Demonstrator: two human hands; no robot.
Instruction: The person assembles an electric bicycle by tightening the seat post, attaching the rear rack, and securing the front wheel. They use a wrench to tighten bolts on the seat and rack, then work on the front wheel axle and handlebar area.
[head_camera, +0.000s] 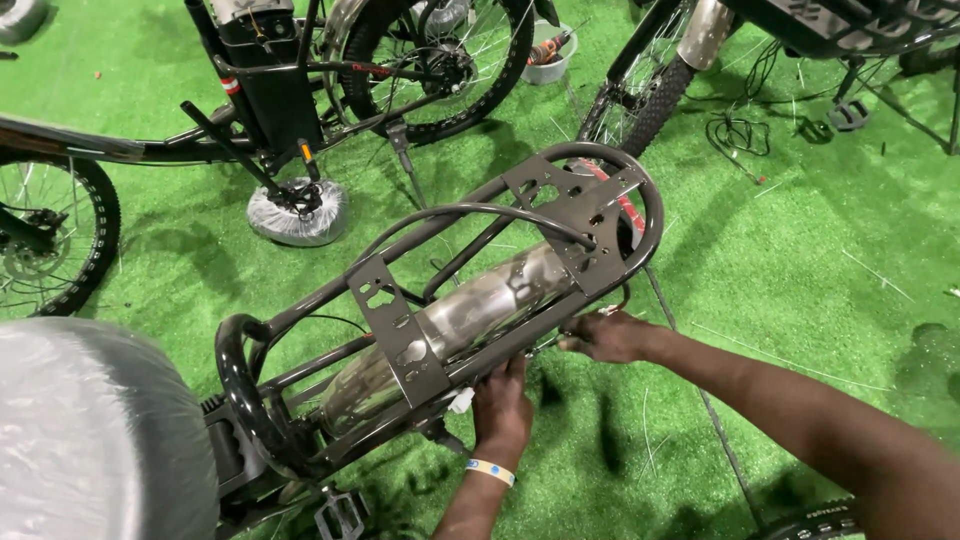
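black metal rear rack (480, 270) above both hands: smooth, satin paint, flat perforated plates. under rack, mudguard (470, 315): shiny metal under clear, wrinkled plastic film. beside left hand (503, 405), small white plastic connector (460, 401), glossy. left wrist: paper-like wristband (490, 471), pale, matt. right hand (607, 336) at thin rubbery cable. far left of hands, saddle (95, 430) in cloudy plastic wrap, soft sheen. below left hand, pedal (340, 515): rough studded grey metal. ground: green artificial turf (800, 270), coarse, matt.
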